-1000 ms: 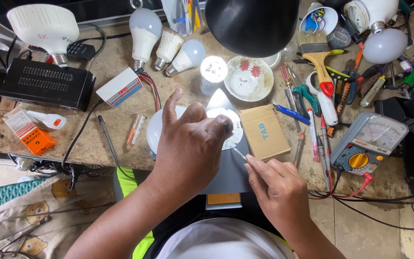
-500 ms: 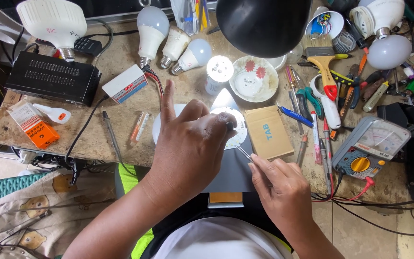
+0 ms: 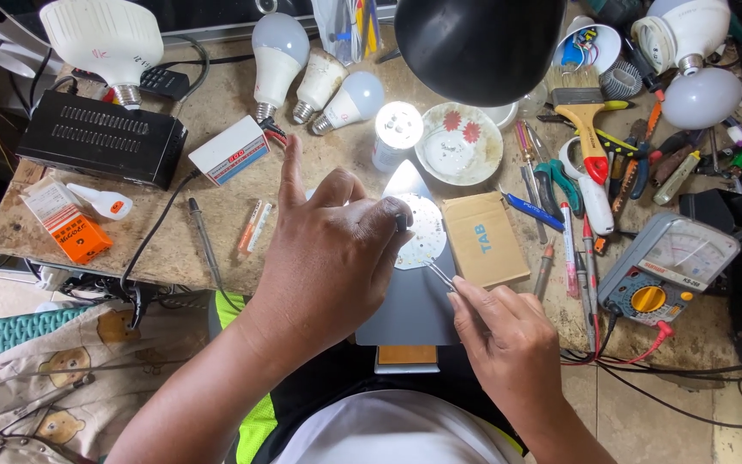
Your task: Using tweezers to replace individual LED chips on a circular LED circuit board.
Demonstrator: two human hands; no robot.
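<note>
Crowding the round white board [image 3: 422,234]: bulbs [image 3: 319,86], floral bowl [image 3: 459,143], cardboard box [image 3: 484,239].

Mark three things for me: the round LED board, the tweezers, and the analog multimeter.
round LED board [image 3: 423,234], head view, on its bare white face right of the left hand.
tweezers [image 3: 439,274], head view, mid-shaft above the right hand.
analog multimeter [image 3: 648,298], head view, on its yellow dial.

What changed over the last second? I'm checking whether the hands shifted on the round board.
Very little changed. The left hand stays pressed on the round white LED board, index finger still raised. The right hand keeps its grip on the tweezers, tips at the board's lower edge as before. The tan box, the bulbs and the tools on the bench lie where they were.
</note>
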